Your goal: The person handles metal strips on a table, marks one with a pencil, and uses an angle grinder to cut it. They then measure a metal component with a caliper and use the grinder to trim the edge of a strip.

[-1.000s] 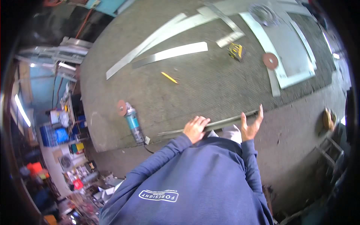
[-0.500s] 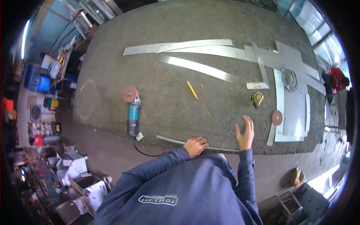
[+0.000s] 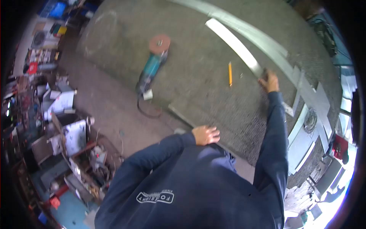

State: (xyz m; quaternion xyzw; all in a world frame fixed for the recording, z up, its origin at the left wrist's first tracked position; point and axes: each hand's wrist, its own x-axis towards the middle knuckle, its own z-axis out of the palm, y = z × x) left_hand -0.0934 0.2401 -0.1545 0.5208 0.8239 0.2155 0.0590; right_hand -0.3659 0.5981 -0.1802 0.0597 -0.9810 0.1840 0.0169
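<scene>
your dark sweatshirt (image 3: pixel 198 191) fills the near part of the view. just ahead, your left hand (image 3: pixel 206 135) rests at the near edge of the worktop (image 3: pixel 190 72), over a narrow strip (image 3: pixel 181 115) lying along that edge; its fingers lie together, and you cannot tell from here whether that grip is closed around the strip. your right arm stretches forward, and your right hand (image 3: pixel 271 81) is at the near end of a shiny metal strip (image 3: pixel 236 44), which lies flat on the worktop. the fingers and thumb are blurred, so you cannot tell whether this grip holds the metal or only touches it.

to the left of that strip lies a yellow pencil (image 3: pixel 230 74). farther left is a teal grinder (image 3: pixel 151 67) with a brown disc (image 3: pixel 159 44), its cable (image 3: pixel 146 111) curling toward the near edge. to the right, a coil of wire (image 3: pixel 310 121) sits on flat sheet metal (image 3: pixel 304 133). beyond the shiny strip run longer pale strips (image 3: pixel 248 32).

far off at the upper left is a blue container (image 3: pixel 46 8); its contents are too blurred to tell.
</scene>
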